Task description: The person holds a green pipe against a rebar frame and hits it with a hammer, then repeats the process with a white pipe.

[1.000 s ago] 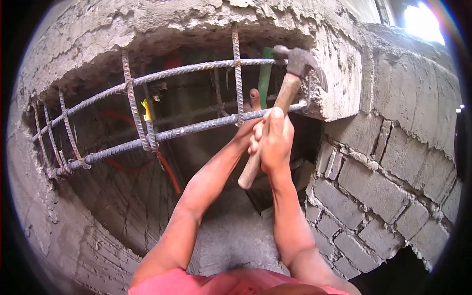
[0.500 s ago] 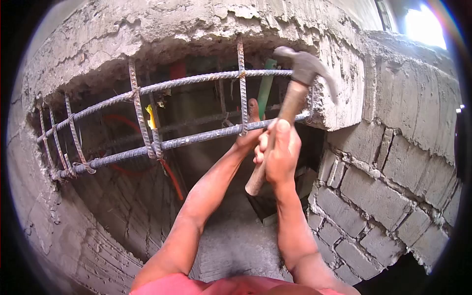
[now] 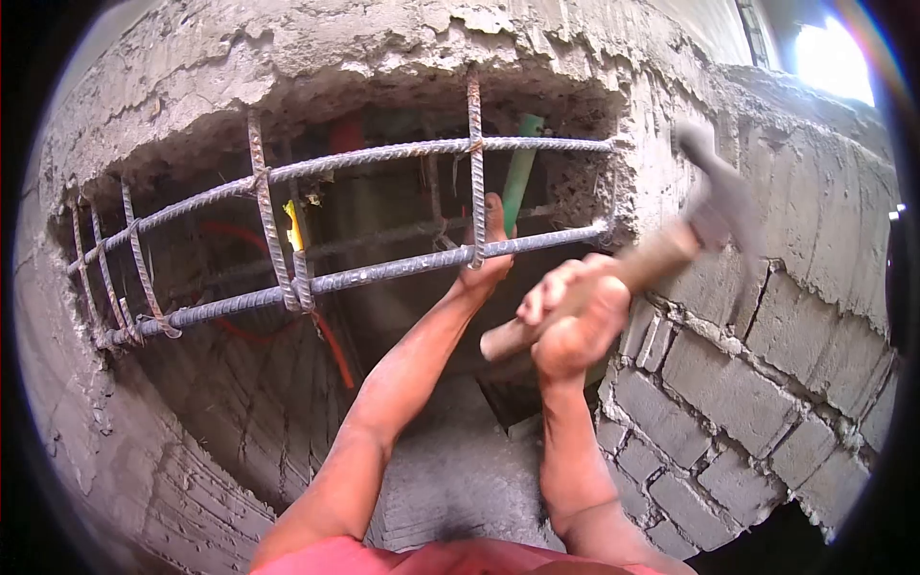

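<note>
A claw hammer [image 3: 661, 257] is gripped by its wooden handle in my right hand [image 3: 585, 321], its blurred metal head out to the right in front of the concrete. My left hand [image 3: 485, 273] reaches up behind the lower reinforcing bar [image 3: 393, 272], its thumb pointing up. The fingers are closed around the bottom of a green rod [image 3: 520, 174], which leans slightly right and passes behind the upper reinforcing bar [image 3: 383, 153]. The bars partly hide this hand, and the rod's top end stands just below the broken concrete.
Rough concrete [image 3: 383, 38] overhangs the bars. Upright steel ties [image 3: 264, 192] cross them, one with a yellow scrap [image 3: 293, 226]. An orange tube [image 3: 333, 347] hangs in the cavity at left. A block wall [image 3: 728, 383] rises at right.
The hammer has swung away from the green rod, down and to the right, with my right hand turning along. My left hand and the rod stay nearly in place.
</note>
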Motion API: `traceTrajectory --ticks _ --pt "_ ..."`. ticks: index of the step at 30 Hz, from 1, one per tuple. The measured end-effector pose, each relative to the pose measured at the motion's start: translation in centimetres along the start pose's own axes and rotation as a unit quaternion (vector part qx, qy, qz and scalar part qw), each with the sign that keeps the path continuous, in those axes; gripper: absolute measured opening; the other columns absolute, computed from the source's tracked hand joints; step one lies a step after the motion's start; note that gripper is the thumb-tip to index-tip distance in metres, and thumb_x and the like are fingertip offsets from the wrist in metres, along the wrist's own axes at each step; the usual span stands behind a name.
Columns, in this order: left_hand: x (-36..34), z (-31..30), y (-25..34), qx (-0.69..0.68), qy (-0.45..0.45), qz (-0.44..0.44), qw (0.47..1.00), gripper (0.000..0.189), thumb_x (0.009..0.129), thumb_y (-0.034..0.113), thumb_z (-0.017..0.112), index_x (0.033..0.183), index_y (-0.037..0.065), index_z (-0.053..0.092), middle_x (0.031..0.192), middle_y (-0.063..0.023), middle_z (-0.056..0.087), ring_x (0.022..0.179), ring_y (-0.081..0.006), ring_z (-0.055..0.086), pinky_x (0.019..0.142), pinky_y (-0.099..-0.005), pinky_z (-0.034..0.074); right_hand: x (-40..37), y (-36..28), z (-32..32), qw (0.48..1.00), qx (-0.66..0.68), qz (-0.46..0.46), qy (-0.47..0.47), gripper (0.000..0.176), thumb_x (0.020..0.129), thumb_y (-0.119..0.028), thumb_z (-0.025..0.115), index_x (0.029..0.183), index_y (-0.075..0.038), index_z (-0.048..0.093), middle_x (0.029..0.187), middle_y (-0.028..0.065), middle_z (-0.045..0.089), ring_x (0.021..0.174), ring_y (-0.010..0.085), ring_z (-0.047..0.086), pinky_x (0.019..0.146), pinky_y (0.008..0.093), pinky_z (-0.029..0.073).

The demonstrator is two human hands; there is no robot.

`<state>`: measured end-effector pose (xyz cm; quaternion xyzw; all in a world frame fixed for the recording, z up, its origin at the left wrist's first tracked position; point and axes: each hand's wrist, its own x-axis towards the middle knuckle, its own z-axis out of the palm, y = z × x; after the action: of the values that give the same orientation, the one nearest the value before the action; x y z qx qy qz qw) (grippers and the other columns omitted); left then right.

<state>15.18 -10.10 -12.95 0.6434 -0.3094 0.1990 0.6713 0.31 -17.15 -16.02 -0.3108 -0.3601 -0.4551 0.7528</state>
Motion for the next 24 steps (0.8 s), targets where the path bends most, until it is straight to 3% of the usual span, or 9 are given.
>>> traceTrajectory --ticks 3,6,10,11,12,16,17,18,24 --pt "0.3 0.0 -0.5 -0.002 0.005 0.063 0.998 0.048 0.102 0.052 0.047 0.074 0.012 0.051 0.061 0.0017 0.040 0.055 -0.0107 0.035 0.050 -0.0326 0.027 0.1 0.6 0.5 0.992 0.061 -0.101 0.034 0.053 0.094 -0.067 0.048 0.102 -0.015 0.043 0.075 0.0047 0.051 0.050 0.0175 0.050 0.051 0.0318 0.049" --pt "-0.9 1.0 1.6 -0.049 0.043 0.042 0.997 0.048 0.103 0.050 0.046 0.074 0.013 0.050 0.061 0.0018 0.041 0.056 -0.0099 0.038 0.049 -0.0329 0.027 1.9 0.6 -0.7 0.958 -0.116 0.259 -0.044 0.049 0.099 -0.058 0.046 0.095 -0.009 0.046 0.067 0.0040 0.048 0.045 0.0144 0.046 0.043 0.0297 0.043" --pt "3.5 -1.1 -6.6 -0.125 -0.010 -0.001 0.992 0.043 0.104 0.041 0.050 0.071 0.014 0.055 0.060 0.0055 0.039 0.054 -0.0074 0.038 0.048 -0.0290 0.030 1.1 -0.7 -0.4 0.981 -0.133 0.143 -0.007 0.046 0.102 -0.053 0.044 0.093 -0.008 0.047 0.064 0.0033 0.047 0.044 0.0131 0.046 0.041 0.0268 0.041" --pt "4.1 -1.5 -6.2 -0.239 -0.024 -0.020 0.970 0.041 0.104 0.037 0.051 0.071 0.014 0.056 0.059 0.0066 0.039 0.054 -0.0067 0.038 0.047 -0.0274 0.031 1.0 -0.8 -0.5 0.994 -0.089 0.063 -0.006 0.047 0.100 -0.056 0.046 0.097 -0.009 0.046 0.067 0.0033 0.048 0.045 0.0135 0.048 0.042 0.0273 0.042" --pt "4.1 -1.2 -6.3 -0.618 -0.174 -0.057 0.764 0.038 0.104 0.029 0.053 0.071 0.012 0.059 0.059 0.0062 0.039 0.054 -0.0060 0.038 0.047 -0.0248 0.034 0.9 -0.9 -0.5 0.999 -0.043 -0.015 -0.003 0.048 0.098 -0.059 0.048 0.101 -0.011 0.045 0.070 0.0032 0.049 0.047 0.0140 0.049 0.043 0.0279 0.044" --pt "0.0 0.4 -0.3 -0.150 -0.030 0.035 0.988 0.066 0.091 0.070 0.033 0.060 0.013 0.046 0.048 0.0023 0.038 0.039 -0.0103 0.039 0.036 -0.0278 0.029 1.5 -0.2 0.5 0.980 0.090 -0.169 0.046 0.047 0.098 -0.057 0.050 0.101 -0.011 0.045 0.069 0.0027 0.049 0.047 0.0131 0.049 0.043 0.0276 0.044" --pt "-0.2 0.8 0.7 0.022 0.023 0.070 0.997 0.078 0.087 0.083 0.026 0.057 0.013 0.042 0.044 0.0010 0.038 0.034 -0.0117 0.039 0.032 -0.0287 0.027 1.6 0.1 0.1 0.999 -0.040 0.015 -0.002 0.044 0.100 -0.054 0.049 0.099 -0.010 0.046 0.067 0.0023 0.048 0.047 0.0122 0.048 0.043 0.0267 0.043" --pt "-0.2 1.1 0.8 0.021 0.026 0.072 0.997 0.078 0.087 0.083 0.026 0.057 0.013 0.042 0.044 0.0010 0.038 0.034 -0.0117 0.039 0.032 -0.0287 0.027 1.5 0.2 -0.3 0.964 -0.169 0.200 -0.049 0.041 0.102 -0.050 0.047 0.097 -0.009 0.047 0.065 0.0018 0.047 0.046 0.0112 0.047 0.043 0.0258 0.042" --pt "0.1 1.0 -0.3 -0.033 0.058 0.057 0.996 0.054 0.101 0.058 0.045 0.070 0.014 0.049 0.058 0.0031 0.039 0.053 -0.0112 0.037 0.048 -0.0361 0.027 1.0 -0.3 0.4 0.999 -0.022 -0.021 -0.028 0.050 0.098 -0.058 0.050 0.102 -0.009 0.045 0.073 0.0040 0.049 0.052 0.0151 0.050 0.048 0.0287 0.046"
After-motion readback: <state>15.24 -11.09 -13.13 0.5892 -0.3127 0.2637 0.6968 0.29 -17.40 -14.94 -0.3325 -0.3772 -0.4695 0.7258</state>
